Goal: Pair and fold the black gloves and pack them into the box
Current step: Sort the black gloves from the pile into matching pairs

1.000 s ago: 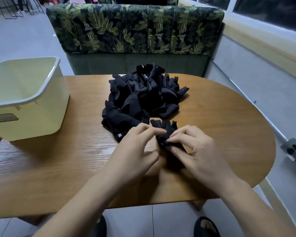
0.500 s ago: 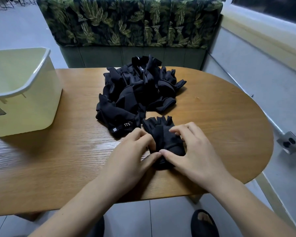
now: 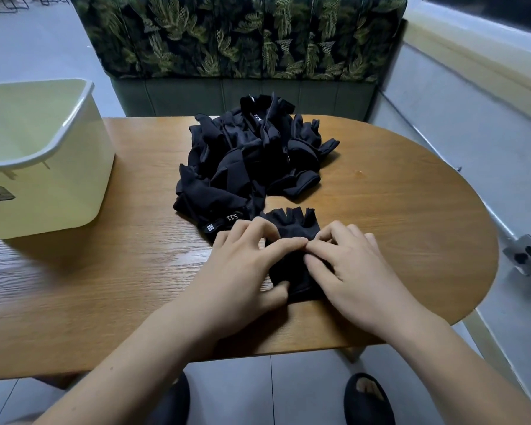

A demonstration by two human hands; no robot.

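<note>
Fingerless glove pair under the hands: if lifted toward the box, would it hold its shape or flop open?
Probably floppy: the fingerless glove pair looks like soft cloth, like the crumpled glove pile behind it. Likely light. It may unfold unless pinched, as the left hand and right hand pinch it now.

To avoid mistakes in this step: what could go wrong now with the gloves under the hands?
The left hand and right hand hold the glove pair only near its middle; it may spring open on release. The glove pile lies right beside it, so a loose glove might get dragged along toward the box.
</note>
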